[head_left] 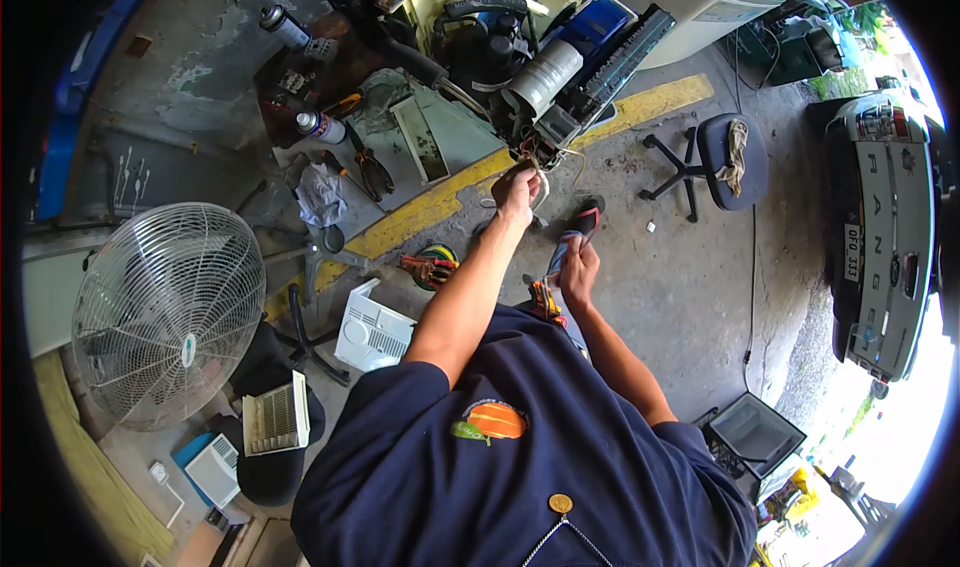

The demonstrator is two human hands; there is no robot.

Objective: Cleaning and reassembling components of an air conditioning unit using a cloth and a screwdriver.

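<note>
My left hand (514, 193) is closed around some pale wires (541, 189) at the near end of a dismantled appliance (538, 85). That appliance has a silver cylinder, a blue part and a long dark finned piece. Thin loose wires hang from its end, just beyond my fingers. My right hand (579, 270) is held lower and to the right, curled into a closed grip in front of my leg. Whatever it holds, if anything, is hidden. Beside it, close to my waist, is an orange-handled tool (546, 299). A red-and-black shoe (588, 217) shows just past the right hand.
Pliers (374, 175) and a spray can (320, 127) lie on the ledge at left, behind a yellow painted edge (450, 203). A large caged fan (170, 317), a white plastic housing (372, 329), a wheeled chair (730, 162) and a parked vehicle (885, 237) stand around me.
</note>
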